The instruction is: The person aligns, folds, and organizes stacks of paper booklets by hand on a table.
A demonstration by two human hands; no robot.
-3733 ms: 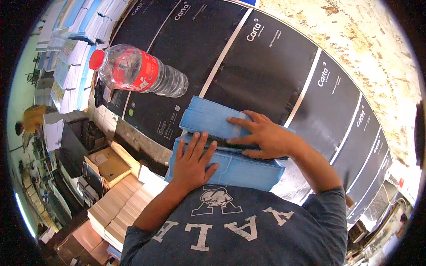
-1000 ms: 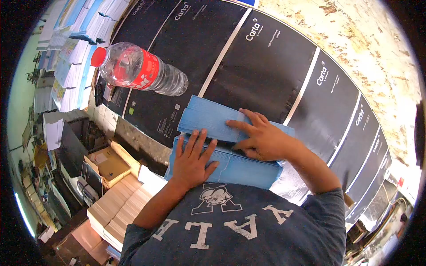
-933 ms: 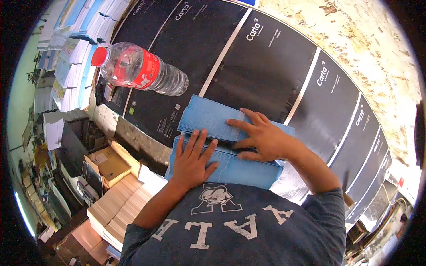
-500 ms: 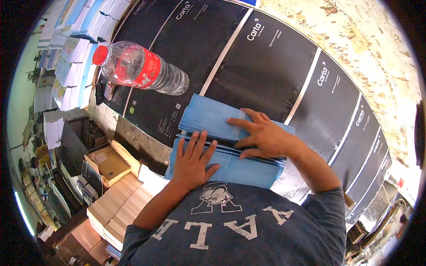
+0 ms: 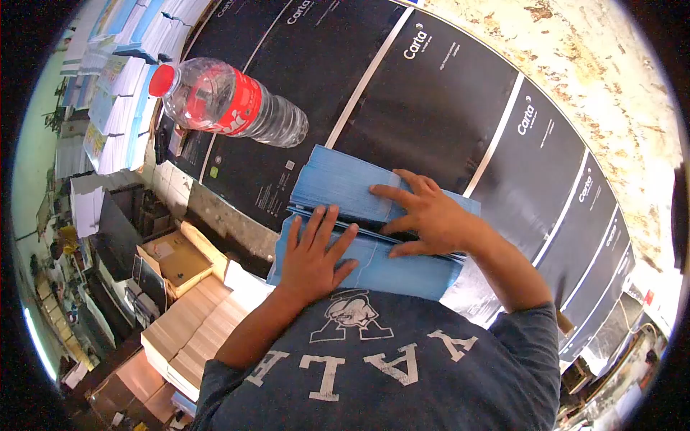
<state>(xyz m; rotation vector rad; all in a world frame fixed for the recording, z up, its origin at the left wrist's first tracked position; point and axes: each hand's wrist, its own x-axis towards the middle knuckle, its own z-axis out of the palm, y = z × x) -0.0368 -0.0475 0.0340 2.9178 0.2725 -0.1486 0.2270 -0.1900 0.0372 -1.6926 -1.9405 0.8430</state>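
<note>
Two rows of tightly packed blue paper, perhaps booklets, lie side by side in front of me, with a dark narrow gap between them. Flat on the near blue row [image 5: 402,271], my left hand [image 5: 315,250] has its fingers apart and its fingertips reaching the gap. My right hand [image 5: 425,213] is spread over the far blue row [image 5: 341,179], its thumb bent down toward the near row. Neither hand is wrapped around anything. Parts of both rows are hidden under my hands and shirt.
A clear plastic bottle [image 5: 228,102] with a red cap lies beyond the rows, on black sheets printed "Carta" [image 5: 424,93] covering the table. Stacks of printed paper [image 5: 118,108] stand at the far left. Below left are an open cardboard box [image 5: 180,257] and a paper block [image 5: 198,316].
The view has shifted slightly. The gap between the two blue rows looks a little narrower at its left end. Both hands stay nearly in place, fingers still spread.
</note>
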